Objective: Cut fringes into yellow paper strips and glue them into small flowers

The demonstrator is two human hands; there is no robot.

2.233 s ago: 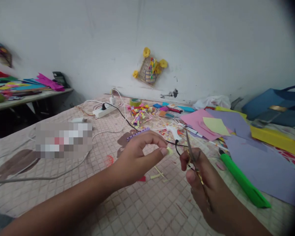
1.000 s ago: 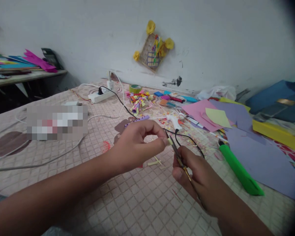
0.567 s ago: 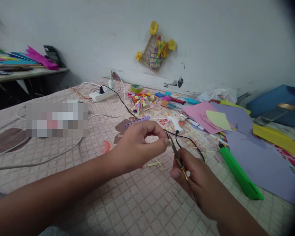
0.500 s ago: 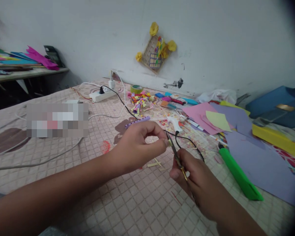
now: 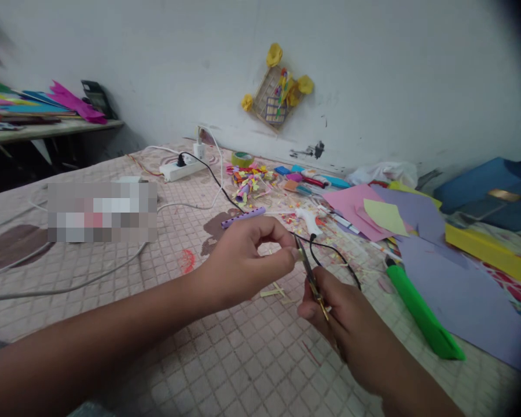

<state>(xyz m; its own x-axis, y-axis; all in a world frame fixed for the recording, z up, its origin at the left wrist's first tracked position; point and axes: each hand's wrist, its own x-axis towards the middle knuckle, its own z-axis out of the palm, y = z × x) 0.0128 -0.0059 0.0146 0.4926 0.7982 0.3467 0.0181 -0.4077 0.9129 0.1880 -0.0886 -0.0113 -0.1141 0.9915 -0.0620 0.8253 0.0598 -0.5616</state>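
My left hand [image 5: 245,259] is closed in a pinch, thumb against forefinger, on a small pale yellow-green paper piece [image 5: 301,255], mostly hidden by the fingertips. Gold-handled scissors [image 5: 311,280] are gripped in my right hand [image 5: 351,321], their blades pointing up and slightly left. The blades lie right at the paper beside my left fingertips. Below the left hand, a few pale yellow paper strips [image 5: 272,292] lie on the patterned cloth [image 5: 226,353]. Just behind that hand is a purple paper tube with dark dots [image 5: 243,218].
A white glue gun [image 5: 307,221] with a black cord lies beyond my hands, among paper scraps [image 5: 252,179]. Purple sheets [image 5: 460,295] and a green cutter-like tool [image 5: 425,313] lie at right. A power strip [image 5: 180,169] and loose cables occupy the back left.
The view has shifted very slightly. Both hands keep nearly the same pose, with the scissor blades still at the paper piece.
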